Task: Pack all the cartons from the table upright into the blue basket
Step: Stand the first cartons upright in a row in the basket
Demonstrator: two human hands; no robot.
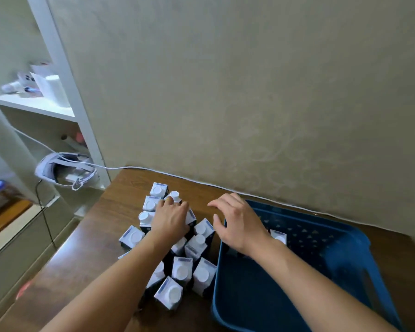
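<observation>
Several small cartons (181, 270) with white caps and dark sides stand upright in a cluster on the brown table (86, 259), left of the blue basket (326, 238). One carton (279, 236) stands inside the basket near its left wall. My left hand (171, 219) lies over the far part of the cluster, its fingers curled round the top of a carton (175, 196). My right hand (237, 224) hovers above the basket's left rim with fingers spread and loosely bent, holding nothing.
A white cable (177, 174) runs along the table's back edge by the wall. A white headset (65, 171) sits on a shelf unit at the left, with small items on the shelf above. The basket's near half shows bare floor.
</observation>
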